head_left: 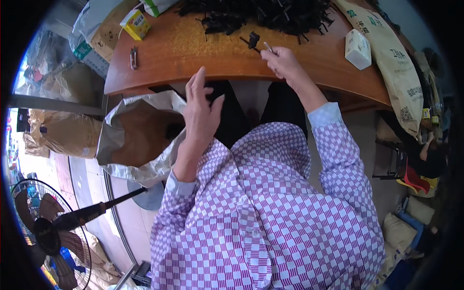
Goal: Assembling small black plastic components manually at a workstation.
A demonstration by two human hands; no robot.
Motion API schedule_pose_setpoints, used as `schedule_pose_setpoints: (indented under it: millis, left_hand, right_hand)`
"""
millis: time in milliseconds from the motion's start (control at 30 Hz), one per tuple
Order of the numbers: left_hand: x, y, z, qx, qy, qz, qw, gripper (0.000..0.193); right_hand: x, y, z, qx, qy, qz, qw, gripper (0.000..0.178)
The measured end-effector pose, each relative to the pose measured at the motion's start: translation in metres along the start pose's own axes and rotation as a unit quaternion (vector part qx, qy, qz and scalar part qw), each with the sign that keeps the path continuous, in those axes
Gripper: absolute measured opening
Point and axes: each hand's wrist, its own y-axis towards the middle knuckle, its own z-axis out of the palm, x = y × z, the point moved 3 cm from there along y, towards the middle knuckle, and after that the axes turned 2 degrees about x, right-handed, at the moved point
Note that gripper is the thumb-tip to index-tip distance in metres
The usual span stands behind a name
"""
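My right hand [286, 64] is over the front part of the wooden table, closed round a small thin metal tool [268, 47] whose light tip sticks out past the fingers. Most of that tool is hidden in the palm, so its kind does not show. Just beyond the tip lies a single small black plastic part [252, 40] with thin stems. My left hand [199, 107] is raised beside the open sack [169, 159], its fingers and thumb apart and nothing visible in them. Farther back a large heap of black plastic parts [270, 17] covers the table's far side.
On the wooden table [159, 67] lie a small metal tool [133, 58], a yellow box [135, 24] and a white tissue pack [358, 49]. A long printed sack [394, 72] hangs over the right edge. At lower left is a black fan [48, 232]. Another person's arm [426, 146] shows far right.
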Motion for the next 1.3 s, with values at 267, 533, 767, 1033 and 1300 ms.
schedule_pose_setpoints:
  millis: [267,533,767,1033,1300]
  left_hand:
    - [-0.002,-0.003,0.035,0.112,0.014,0.042,0.993,0.069]
    - [-0.003,-0.022,0.013,0.203,-0.026,-0.038,0.978,0.069]
    - [0.006,-0.035,0.024,0.180,0.005,-0.012,0.984,0.059]
    - [0.028,-0.052,0.037,0.149,-0.254,-0.191,0.936,0.042]
    - [0.033,-0.057,0.039,0.125,-0.405,-0.236,0.874,0.028]
  right_hand:
    - [0.017,-0.100,0.063,0.186,0.334,0.160,0.910,0.020]
    - [0.012,-0.113,0.082,0.240,0.248,0.139,0.928,0.019]
    - [0.009,-0.121,0.085,0.258,0.290,0.188,0.902,0.021]
    - [0.010,-0.122,0.098,0.198,0.299,0.079,0.930,0.028]
    - [0.012,-0.127,0.109,0.179,0.119,-0.041,0.976,0.027]
